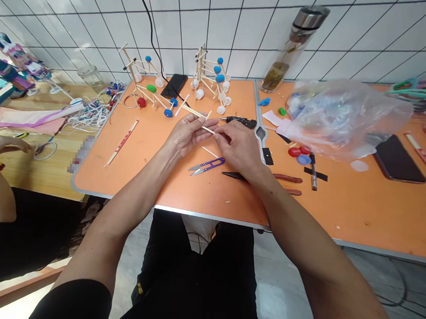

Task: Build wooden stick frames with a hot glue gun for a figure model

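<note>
My left hand [185,134] is closed around a small frame of thin wooden sticks [192,110], which pokes out past the fingers toward the wall. Between the two hands runs a thin wooden stick [208,129]; my right hand [236,144] pinches its near end. Whether that stick is joined to the frame is hidden by the fingers. Just below the hands lie purple-handled thread snips [208,167] and a loose stick [210,152]. Pliers with red handles [287,178] lie partly under my right wrist. A black tool with a metal tip [239,121] rests behind my right hand.
Stick models with blue and white balls [211,77] and with red, green and blue balls [150,88] stand at the back. A tall glass flask [286,57], a plastic bag [347,120] and a phone [401,158] occupy the right. Another person's hand [4,146] is at left.
</note>
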`<state>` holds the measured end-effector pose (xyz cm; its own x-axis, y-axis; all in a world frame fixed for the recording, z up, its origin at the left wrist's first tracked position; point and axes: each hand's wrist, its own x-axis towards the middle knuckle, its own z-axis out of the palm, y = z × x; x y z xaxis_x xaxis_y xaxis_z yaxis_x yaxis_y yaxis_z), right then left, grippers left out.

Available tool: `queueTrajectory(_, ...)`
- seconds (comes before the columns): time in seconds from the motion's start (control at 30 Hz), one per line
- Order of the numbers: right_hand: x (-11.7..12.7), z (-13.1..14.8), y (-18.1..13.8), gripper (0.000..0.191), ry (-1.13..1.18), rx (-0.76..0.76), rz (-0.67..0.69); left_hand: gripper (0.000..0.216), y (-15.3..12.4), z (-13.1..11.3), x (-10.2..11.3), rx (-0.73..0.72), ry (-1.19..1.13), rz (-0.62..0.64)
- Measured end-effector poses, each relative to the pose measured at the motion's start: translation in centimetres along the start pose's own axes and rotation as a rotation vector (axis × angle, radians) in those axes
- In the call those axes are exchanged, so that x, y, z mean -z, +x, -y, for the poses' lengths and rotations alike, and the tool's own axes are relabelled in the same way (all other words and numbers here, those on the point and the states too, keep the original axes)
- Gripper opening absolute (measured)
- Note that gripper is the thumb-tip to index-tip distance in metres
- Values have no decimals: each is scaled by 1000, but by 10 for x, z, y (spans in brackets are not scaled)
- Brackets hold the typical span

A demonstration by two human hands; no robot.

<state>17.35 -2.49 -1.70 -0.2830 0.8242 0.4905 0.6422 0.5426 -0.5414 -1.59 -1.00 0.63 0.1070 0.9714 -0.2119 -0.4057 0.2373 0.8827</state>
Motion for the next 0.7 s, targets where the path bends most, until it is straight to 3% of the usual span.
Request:
queueTrajectory(0.2,0,-1,0,18,5,4,-1,14,2,2,1,-10,14,-7)
queueTrajectory(0.7,-1,0,0,21,-23,32,-1,7,5,7,3,-17,-92,-4)
